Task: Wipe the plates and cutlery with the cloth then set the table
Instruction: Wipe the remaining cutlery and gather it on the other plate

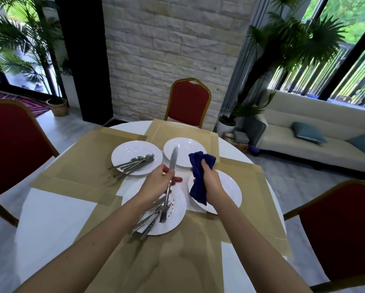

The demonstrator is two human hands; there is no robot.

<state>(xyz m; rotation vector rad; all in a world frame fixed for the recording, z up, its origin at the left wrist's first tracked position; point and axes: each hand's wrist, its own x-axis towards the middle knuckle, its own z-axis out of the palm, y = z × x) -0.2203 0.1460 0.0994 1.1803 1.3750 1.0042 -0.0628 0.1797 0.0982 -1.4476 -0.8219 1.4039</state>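
Holding cutlery (pixel 148 220) are the near plate (pixel 177 216) and the far-left plate (pixel 130 151).

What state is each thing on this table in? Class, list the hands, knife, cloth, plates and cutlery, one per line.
Left hand: grips the knife.
Knife: lifted, blade pointing away from the person.
Right hand: grips the cloth.
Cloth: bunched, held above the table.
Near plate: red spots, carries cutlery.
Far-left plate: carries more cutlery.
Far plate: nothing on it.
Right plate: partly hidden by the right hand.
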